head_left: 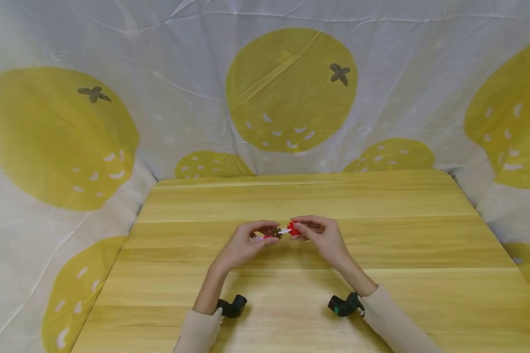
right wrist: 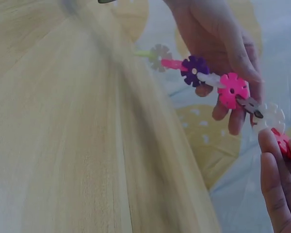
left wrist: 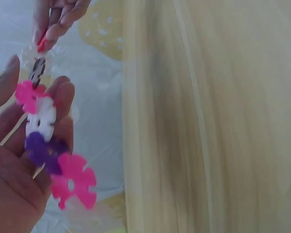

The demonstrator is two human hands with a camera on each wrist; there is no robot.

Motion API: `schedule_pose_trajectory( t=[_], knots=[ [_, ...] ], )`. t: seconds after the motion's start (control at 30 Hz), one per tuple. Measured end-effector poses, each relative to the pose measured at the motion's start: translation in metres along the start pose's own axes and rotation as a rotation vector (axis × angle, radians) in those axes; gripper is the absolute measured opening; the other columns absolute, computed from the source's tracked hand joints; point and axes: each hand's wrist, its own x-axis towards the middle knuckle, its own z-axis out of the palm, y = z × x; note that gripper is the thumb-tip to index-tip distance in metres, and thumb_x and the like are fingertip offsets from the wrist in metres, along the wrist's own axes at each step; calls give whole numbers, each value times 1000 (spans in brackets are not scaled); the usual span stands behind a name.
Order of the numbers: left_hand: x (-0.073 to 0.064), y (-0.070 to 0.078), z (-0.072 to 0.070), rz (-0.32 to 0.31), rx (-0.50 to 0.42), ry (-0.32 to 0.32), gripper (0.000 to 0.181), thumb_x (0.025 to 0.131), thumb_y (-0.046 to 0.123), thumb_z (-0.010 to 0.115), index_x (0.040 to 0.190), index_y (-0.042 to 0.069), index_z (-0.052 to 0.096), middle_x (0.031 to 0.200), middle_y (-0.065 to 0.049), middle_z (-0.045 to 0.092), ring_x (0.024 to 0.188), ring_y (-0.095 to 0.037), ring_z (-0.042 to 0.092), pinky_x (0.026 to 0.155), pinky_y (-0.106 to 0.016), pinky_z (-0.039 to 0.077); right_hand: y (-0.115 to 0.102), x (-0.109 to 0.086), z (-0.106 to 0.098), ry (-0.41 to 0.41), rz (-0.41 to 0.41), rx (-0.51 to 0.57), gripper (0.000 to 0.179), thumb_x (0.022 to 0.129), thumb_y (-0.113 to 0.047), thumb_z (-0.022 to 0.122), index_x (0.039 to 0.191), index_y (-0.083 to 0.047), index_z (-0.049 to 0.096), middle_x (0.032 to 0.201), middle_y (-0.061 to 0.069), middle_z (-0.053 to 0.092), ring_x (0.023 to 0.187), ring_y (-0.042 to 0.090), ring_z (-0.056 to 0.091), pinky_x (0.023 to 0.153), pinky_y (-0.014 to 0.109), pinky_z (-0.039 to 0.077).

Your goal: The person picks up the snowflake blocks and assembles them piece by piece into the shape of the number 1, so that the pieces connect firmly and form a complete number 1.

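Note:
A chain of interlocking plastic snowflake discs (right wrist: 194, 71) stretches between the two hands above the table. Its discs are pale green, clear, pink, purple, white, dark brown and red. Thumb and fingers of my left hand (head_left: 247, 242) hold the chain around its pink disc (right wrist: 232, 91) and brown disc (right wrist: 250, 105), and the purple end trails past the palm. My right hand (head_left: 320, 235) pinches a red disc (right wrist: 281, 141) at the other end. That red disc meets a clear disc (right wrist: 270, 118) beside the brown one; fingers partly cover where they join.
Both hands are over the wooden table (head_left: 291, 196), around its middle. A lemon-print cloth (head_left: 185, 98) hangs behind the table and along its sides. Each wrist carries a black camera mount (head_left: 234, 306).

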Motion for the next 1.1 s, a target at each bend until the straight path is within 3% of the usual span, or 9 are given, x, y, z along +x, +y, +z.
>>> schedule_pose_trajectory(
  t=[0.1,0.2,0.5,0.87,1.1],
  knots=[
    [-1,-1,-4,6,22,-8,37,96,25,76,131,17,71,123,3,76,108,-15,68,90,-30,51,0,1,-5,18,8,11,27,100,-7,67,121,10,70,107,31,74,78,16,79,79,54,61],
    [-3,-2,-7,11,21,-19,33,97,23,75,129,19,72,126,1,75,108,-17,68,91,-34,55,0,3,-10,40,24,17,30,100,-8,67,122,12,69,108,26,76,78,16,79,79,53,61],
    [-4,-5,-4,34,-14,-48,31,98,19,73,129,17,73,131,-2,73,103,-18,68,85,-29,57,-2,7,-20,83,56,54,29,102,-11,66,122,9,69,99,-2,80,78,14,78,79,47,63],
    [1,-2,12,27,-114,-58,32,96,14,75,127,6,73,121,-13,75,93,-21,71,75,-24,59,-3,6,-24,80,73,57,34,103,-12,65,127,12,65,97,-4,79,78,14,78,82,51,61],
    [2,-3,15,-47,-242,-44,35,98,10,71,132,3,69,121,-21,73,81,-12,69,74,-34,62,-5,5,-23,61,119,91,43,106,-17,61,146,-2,53,98,-3,79,82,15,78,82,45,64]
  ],
)
